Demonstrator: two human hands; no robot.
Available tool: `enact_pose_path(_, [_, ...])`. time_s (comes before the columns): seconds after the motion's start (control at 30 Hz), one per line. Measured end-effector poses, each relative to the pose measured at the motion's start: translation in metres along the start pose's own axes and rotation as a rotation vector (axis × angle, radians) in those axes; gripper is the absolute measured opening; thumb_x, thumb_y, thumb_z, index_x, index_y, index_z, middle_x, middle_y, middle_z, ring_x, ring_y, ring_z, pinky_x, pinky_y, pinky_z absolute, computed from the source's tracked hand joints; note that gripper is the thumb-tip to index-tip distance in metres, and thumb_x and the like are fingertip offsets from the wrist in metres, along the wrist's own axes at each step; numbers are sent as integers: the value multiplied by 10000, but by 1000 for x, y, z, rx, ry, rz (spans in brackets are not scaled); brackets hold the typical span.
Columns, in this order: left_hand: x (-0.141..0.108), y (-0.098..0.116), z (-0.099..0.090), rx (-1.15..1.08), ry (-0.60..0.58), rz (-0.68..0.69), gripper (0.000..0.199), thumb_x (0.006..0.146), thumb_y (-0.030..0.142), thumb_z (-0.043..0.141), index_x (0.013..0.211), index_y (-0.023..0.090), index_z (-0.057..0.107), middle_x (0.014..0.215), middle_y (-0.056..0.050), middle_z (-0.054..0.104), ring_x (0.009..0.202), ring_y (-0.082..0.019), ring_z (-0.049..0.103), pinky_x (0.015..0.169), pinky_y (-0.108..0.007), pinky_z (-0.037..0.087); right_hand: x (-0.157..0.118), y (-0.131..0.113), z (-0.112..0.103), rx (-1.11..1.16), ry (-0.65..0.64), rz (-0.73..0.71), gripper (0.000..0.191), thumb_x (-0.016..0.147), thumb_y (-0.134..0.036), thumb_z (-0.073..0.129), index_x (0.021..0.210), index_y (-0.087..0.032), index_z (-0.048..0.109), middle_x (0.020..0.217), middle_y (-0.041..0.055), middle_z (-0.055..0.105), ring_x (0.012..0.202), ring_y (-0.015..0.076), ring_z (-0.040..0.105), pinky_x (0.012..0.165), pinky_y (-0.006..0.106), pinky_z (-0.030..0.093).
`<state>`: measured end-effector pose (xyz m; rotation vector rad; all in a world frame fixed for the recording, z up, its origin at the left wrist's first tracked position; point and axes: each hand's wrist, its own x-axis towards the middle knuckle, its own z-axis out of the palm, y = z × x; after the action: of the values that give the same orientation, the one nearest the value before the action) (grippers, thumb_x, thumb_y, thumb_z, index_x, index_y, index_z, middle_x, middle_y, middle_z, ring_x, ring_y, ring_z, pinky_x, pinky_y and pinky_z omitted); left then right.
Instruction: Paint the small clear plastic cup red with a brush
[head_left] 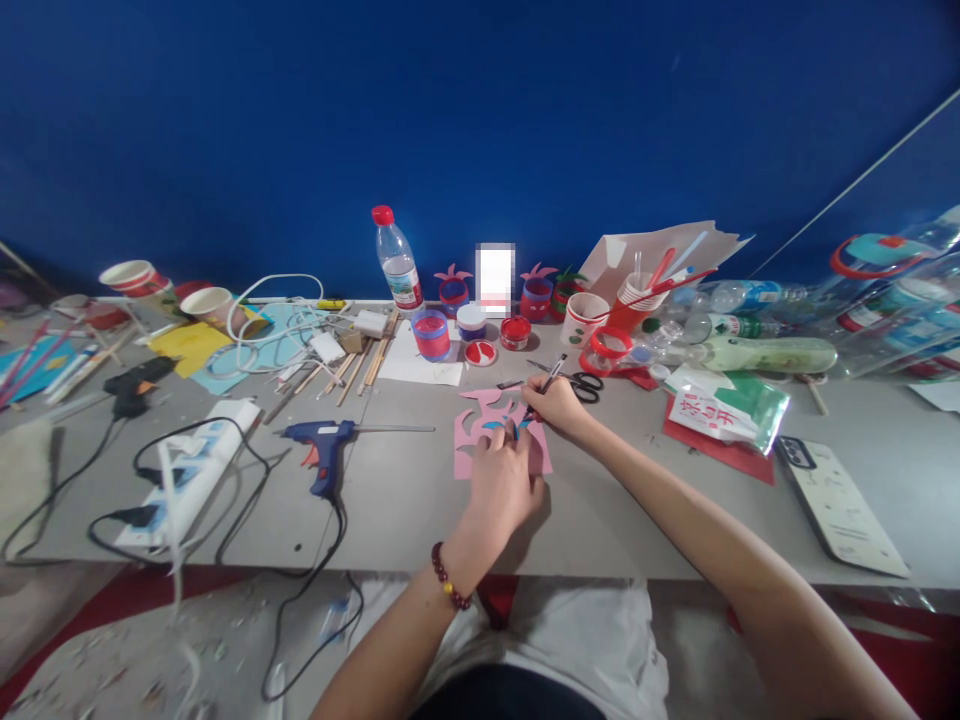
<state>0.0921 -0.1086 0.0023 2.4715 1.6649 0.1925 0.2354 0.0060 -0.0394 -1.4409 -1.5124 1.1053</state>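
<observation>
A pink sheet of paper (pixel 465 462) with curved cut-outs lies on the table in front of me. My left hand (pixel 501 482) rests on it, fingers stretched forward and pressing a small blue piece (pixel 493 425) against the pink paper. Between the fingers of my right hand (pixel 556 408) is a pen (pixel 556 370), its tip down by the blue piece. Just beyond that hand lie black-handled scissors (pixel 589 386), partly hidden.
A blue glue gun (pixel 322 445) and a white power strip (pixel 195 475) with cables lie left. Paint jars (pixel 515 332), cups (pixel 583 318) and a water bottle (pixel 397 265) stand along the back. Plastic bottles (pixel 765 354) and a phone (pixel 844 510) are right.
</observation>
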Motion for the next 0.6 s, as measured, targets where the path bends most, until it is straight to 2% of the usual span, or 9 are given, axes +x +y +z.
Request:
enact_pose_path(0.2, [1, 1, 5, 7, 18, 0, 665, 827, 290, 554, 1447, 60, 478, 1415, -223, 579, 1245, -340, 537, 951, -442, 461, -1, -3, 0, -10, 3, -6, 252, 713, -328, 571, 522, -220, 446, 411, -62, 471, 378, 102, 517, 379, 192, 385])
enact_pose_path(0.43, [2, 5, 1, 23, -17, -22, 679, 837, 290, 537, 1455, 16, 467, 1428, -253, 561, 1272, -349, 528, 968, -461, 459, -5, -11, -1, -26, 21, -13, 242, 691, -320, 559, 509, -222, 432, 412, -68, 446, 374, 97, 503, 382, 192, 369])
enact_pose_path(0.6, [2, 6, 0, 43, -32, -21, 668, 835, 294, 538, 1453, 47, 479, 1414, -243, 578, 1286, -347, 527, 945, -459, 464, -8, -14, 0, -42, 44, -15, 242, 687, -324, 550, 507, -228, 419, 394, -66, 437, 387, 110, 518, 392, 198, 370])
